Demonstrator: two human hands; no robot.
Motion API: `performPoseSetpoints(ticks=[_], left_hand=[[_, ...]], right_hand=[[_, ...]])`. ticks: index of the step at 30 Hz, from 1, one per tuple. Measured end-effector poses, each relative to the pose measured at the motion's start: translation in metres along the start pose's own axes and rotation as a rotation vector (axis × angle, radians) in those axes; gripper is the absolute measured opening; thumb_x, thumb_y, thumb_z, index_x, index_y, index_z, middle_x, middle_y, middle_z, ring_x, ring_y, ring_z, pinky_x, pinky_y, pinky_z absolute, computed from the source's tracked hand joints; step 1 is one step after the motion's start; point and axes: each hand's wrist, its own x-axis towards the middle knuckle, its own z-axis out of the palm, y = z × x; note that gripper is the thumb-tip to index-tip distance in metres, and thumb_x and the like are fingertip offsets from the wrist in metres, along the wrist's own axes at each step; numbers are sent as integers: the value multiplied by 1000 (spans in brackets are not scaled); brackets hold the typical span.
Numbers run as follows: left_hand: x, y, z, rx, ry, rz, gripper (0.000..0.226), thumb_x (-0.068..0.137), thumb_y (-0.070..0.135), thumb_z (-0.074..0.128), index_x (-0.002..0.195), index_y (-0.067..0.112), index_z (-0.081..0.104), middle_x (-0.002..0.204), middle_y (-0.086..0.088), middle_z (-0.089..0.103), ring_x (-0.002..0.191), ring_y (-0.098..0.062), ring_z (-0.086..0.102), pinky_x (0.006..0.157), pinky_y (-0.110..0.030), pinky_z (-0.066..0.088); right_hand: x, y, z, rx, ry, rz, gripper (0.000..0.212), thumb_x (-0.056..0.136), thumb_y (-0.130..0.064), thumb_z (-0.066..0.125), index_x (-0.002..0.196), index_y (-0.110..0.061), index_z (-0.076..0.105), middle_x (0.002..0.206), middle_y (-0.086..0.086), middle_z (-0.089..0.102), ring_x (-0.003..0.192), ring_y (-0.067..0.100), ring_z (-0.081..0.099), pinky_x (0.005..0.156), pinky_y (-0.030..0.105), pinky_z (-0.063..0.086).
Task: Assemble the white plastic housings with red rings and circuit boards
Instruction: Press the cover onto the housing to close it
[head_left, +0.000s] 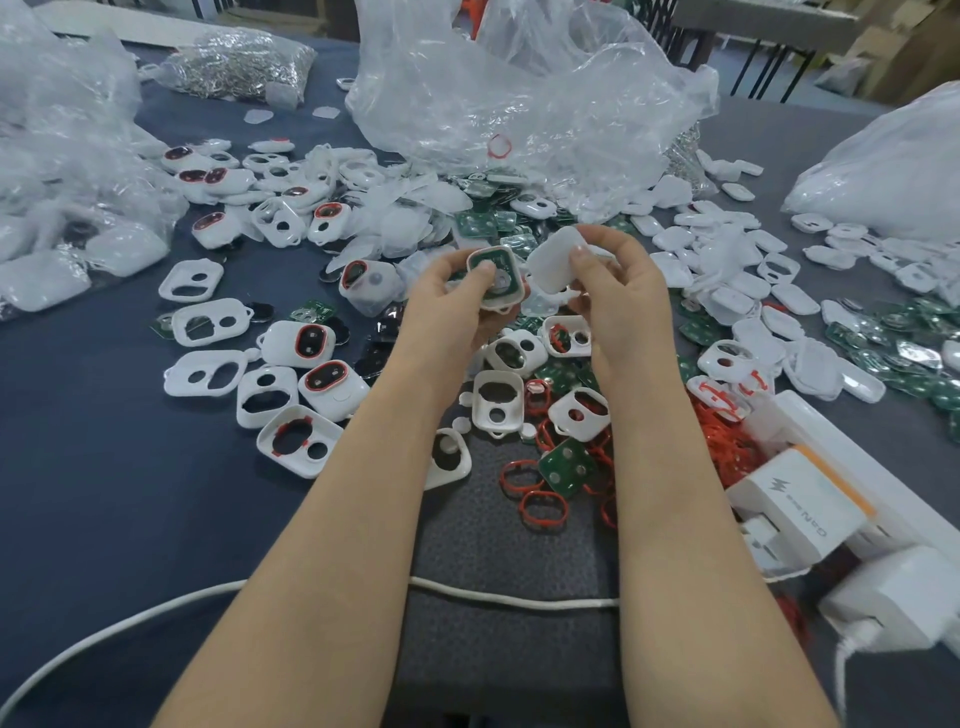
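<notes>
My left hand (451, 299) grips a white housing (500, 278) with a green circuit board seated inside it, my thumb pressing on the board. My right hand (610, 283) pinches a plain white back cover (555, 259), held tilted just right of the housing and apart from it. Both are raised above the table centre. Loose red rings (540, 506) lie near my forearms beside a green circuit board (567, 466). Empty white front housings (496, 400) lie below my hands.
Several housings with red rings (306, 343) lie at left. Large clear plastic bags (524, 98) stand behind the pile. More white covers (727, 244) and green boards (893, 348) spread right. A white power strip with chargers (831, 514) and a white cable (514, 600) lie near me.
</notes>
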Motion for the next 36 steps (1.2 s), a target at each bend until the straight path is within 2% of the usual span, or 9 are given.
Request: performPoseSetpoints(ticks=[3, 7, 11, 15, 19, 23, 26, 30, 36], left_hand=[[0, 1, 2, 17, 15, -32, 16, 103, 16, 42, 99, 13, 57, 101, -13, 66, 83, -22, 69, 76, -31, 60], [-1, 0, 3, 71, -30, -64, 24, 105, 21, 37, 100, 12, 59, 111, -20, 65, 89, -23, 66, 72, -30, 60], [-2, 1, 5, 92, -50, -88, 26, 105, 22, 35, 101, 15, 59, 109, -19, 64, 84, -21, 66, 66, -27, 58], [-1, -1, 6, 103, -36, -112, 26, 106, 20, 34, 114, 10, 57, 117, -20, 64, 86, -20, 66, 72, -31, 59], [-2, -2, 5, 137, -64, -104, 23, 104, 11, 35, 118, 8, 54, 118, -20, 61, 87, -19, 65, 69, -27, 58], [-3, -3, 6, 142, -41, -59, 22, 105, 9, 32, 115, 11, 52, 113, -18, 61, 80, -15, 65, 64, -23, 57], [-4, -2, 6, 105, -4, -44, 22, 105, 6, 31, 114, 11, 50, 109, -16, 60, 72, -11, 64, 56, -19, 54], [-5, 2, 7, 39, 52, -17, 23, 104, 3, 30, 114, 11, 49, 86, -7, 61, 52, -2, 62, 48, -16, 50], [-4, 7, 5, -31, 106, -23, 23, 104, 5, 31, 116, 12, 49, 87, -5, 61, 65, -8, 60, 48, -16, 49]], right_hand=[[-2, -1, 2, -44, -61, -44, 16, 96, -11, 52, 99, -24, 61, 87, 7, 52, 79, 13, 50, 67, 22, 46], [-6, -2, 8, -125, -155, -126, 16, 97, -9, 52, 101, -20, 62, 84, -5, 60, 74, -2, 56, 65, 13, 48], [-7, 0, 10, -269, -203, -169, 17, 96, -10, 52, 99, -23, 62, 88, -6, 62, 84, 6, 59, 71, 16, 51], [-7, 2, 11, -357, -190, -171, 18, 95, -13, 52, 97, -28, 63, 90, -12, 59, 83, 5, 54, 68, 10, 46], [-7, 6, 15, -496, -138, -219, 20, 95, -17, 53, 108, -24, 66, 111, 2, 56, 79, 2, 45, 71, 10, 38], [-12, 8, 23, -575, -57, -282, 20, 95, -17, 56, 111, -17, 67, 114, 7, 50, 95, 14, 51, 81, 12, 38], [-16, 9, 30, -663, -27, -346, 24, 93, -15, 57, 115, -9, 65, 116, 9, 54, 104, 20, 53, 80, 15, 34], [-21, 9, 39, -770, -63, -412, 31, 93, -16, 58, 121, -5, 61, 125, 8, 58, 115, 23, 53, 91, 21, 35], [-22, 10, 43, -818, -163, -404, 42, 94, -18, 58, 134, -6, 53, 144, 8, 48, 133, 21, 44, 109, 24, 29]])
